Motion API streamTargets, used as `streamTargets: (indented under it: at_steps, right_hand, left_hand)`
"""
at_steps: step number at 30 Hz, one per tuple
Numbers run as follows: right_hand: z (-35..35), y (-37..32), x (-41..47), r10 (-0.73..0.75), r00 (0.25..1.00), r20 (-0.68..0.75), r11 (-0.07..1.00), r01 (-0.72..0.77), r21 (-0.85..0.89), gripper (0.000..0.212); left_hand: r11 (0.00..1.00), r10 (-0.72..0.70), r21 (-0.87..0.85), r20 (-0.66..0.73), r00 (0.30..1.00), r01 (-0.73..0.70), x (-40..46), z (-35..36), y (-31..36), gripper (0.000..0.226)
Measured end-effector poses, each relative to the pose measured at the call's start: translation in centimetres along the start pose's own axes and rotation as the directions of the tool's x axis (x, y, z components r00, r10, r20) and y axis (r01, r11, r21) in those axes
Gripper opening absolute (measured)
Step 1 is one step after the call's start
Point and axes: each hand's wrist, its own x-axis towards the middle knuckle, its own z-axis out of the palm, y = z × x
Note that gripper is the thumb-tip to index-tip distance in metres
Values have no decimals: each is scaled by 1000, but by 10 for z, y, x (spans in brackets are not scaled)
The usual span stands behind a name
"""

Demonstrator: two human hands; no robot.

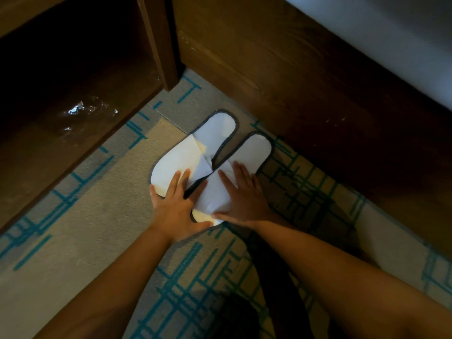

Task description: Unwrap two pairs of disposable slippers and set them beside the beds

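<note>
Bed frame far right, patterned carpet below it, slipper pair lying near the frame, left hand and right hand flat, fingers straight, pressing the uppers: square toes level, heels parallel to frame.

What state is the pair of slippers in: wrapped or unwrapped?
Unwrapped: the slippers lie bare on the carpet, no wrapper around them, both hands flat on top.

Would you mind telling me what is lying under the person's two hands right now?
Under the left hand and right hand lies a pair of white slippers on the patterned carpet. Both hands press flat on the toe ends, so the toe tips are partly covered.
</note>
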Motion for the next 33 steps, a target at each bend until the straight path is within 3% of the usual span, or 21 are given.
streamTargets:
  at_steps: [3, 6, 8, 22, 27, 33]
  right_hand:
    - [-1, 0, -2, -5, 1000, 14, 1000, 5, 0, 109]
    - [0, -2, -3, 0, 1000, 13, 1000, 0, 1, 108]
    - [1, -2, -2, 4, 1000, 20, 1000, -4, 0, 108]
    - [1, -1, 2, 3, 1000, 18, 1000, -2, -25, 109]
    - [-9, -3, 1, 5, 999, 36, 1000, -5, -10, 103]
    - [-56, -13, -12, 30, 992, 125, 997, -38, 64, 72]
  left_hand:
    - [998, -9, -68, -2, 1000, 9, -1, -1, 4, 96]
    - [969, -132, -227, -135, 982, 99, -6, 4, 3, 100]
    - [952, -180, -276, -150, 972, 134, -11, 11, -1, 100]
    - [978, -137, -179, -161, 977, 107, -10, 18, -3, 101]
    - [983, -148, -122, -100, 984, 136, -13, 13, -3, 101]
    - [981, -176, -68, 108, 978, 184, -25, -29, 2, 91]
